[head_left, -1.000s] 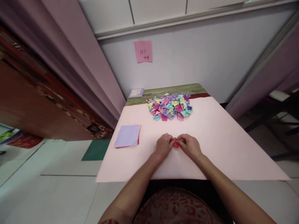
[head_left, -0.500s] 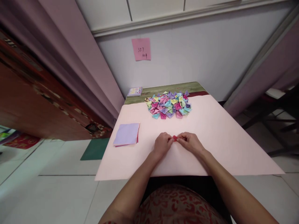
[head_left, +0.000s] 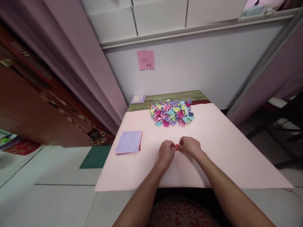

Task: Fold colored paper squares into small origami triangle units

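Observation:
Between my two hands, over the near middle of the table, is a small piece of red folded paper [head_left: 177,147]. My left hand [head_left: 167,151] pinches its left side with thumb and fingertips. On the opposite side my right hand [head_left: 190,145] is closed on it as well, and the fingers of both hands hide much of its shape. Beyond the hands lies a heap of folded paper pieces [head_left: 171,113] in pink, purple, yellow, green and blue. A stack of square paper sheets [head_left: 129,142], lilac on top, rests left of my hands.
Pale pink paper [head_left: 227,157] covers most of the table. Small printed packs [head_left: 138,98] sit at its back left corner. A pink note [head_left: 145,60] is stuck on the wall behind. Curtains hang on both sides, and a green mat [head_left: 94,157] lies on the floor.
The view has tipped up a little, so everything sits lower in the picture. Both hands keep hold of the red paper; my right hand's fingers have shifted and its knuckles are raised more.

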`<state>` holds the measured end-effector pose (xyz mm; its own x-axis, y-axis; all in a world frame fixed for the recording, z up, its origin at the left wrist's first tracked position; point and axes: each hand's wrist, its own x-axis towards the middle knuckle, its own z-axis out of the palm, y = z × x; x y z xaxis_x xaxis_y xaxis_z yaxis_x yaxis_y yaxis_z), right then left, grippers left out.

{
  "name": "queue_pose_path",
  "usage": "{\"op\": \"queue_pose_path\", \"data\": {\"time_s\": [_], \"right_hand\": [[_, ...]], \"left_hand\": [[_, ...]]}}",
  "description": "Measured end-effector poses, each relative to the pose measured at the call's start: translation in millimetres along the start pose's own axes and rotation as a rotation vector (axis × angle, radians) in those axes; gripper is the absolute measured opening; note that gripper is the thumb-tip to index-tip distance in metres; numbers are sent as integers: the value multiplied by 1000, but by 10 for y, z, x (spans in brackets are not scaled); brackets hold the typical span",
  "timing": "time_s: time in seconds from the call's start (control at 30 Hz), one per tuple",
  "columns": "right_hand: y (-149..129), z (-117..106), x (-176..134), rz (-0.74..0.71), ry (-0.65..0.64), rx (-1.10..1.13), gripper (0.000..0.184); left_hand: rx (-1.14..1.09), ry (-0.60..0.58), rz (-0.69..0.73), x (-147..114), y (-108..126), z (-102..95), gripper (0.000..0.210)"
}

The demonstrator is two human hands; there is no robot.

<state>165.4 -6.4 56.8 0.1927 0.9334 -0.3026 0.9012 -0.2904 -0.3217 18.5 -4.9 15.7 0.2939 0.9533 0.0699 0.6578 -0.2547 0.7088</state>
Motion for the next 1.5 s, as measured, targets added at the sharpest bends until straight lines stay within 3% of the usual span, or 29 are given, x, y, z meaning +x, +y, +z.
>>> {"op": "queue_pose_path", "data": {"time_s": [0.17,0.47,0.6,0.67,0.77,0.93,1.1,1.33,1.4,1.5], "right_hand": [[3,-7,-50,16,-52,79,12],[82,254,-233,-15,133,225,9],[178,347,-285,-79,168,567,13],[202,342,-331,-131,177,839,23],[153,261,-441,-193,167,1216,37],[-32,82,-683,-180,125,1447,43],[-117,1,-845,-169,5,1636,41],[-136,-18,-908,-240,24,1633,39],[-136,-19,-935,-297,107,1515,40],[-148,-45,-1010,-408,341,1191,37]], "left_hand": [[-31,35,17,-41,-34,4,14],[-111,74,21,-156,-51,34,18],[-257,150,-81,-196,-84,-44,35],[-368,190,-126,-217,-45,-134,31],[-600,136,-133,-264,112,-274,17],[-878,108,-106,-397,474,-443,18],[-863,137,-48,-498,676,-593,20],[-755,168,-34,-589,848,-722,20],[-730,174,-29,-601,860,-724,20],[-760,160,-39,-595,837,-725,22]]}}
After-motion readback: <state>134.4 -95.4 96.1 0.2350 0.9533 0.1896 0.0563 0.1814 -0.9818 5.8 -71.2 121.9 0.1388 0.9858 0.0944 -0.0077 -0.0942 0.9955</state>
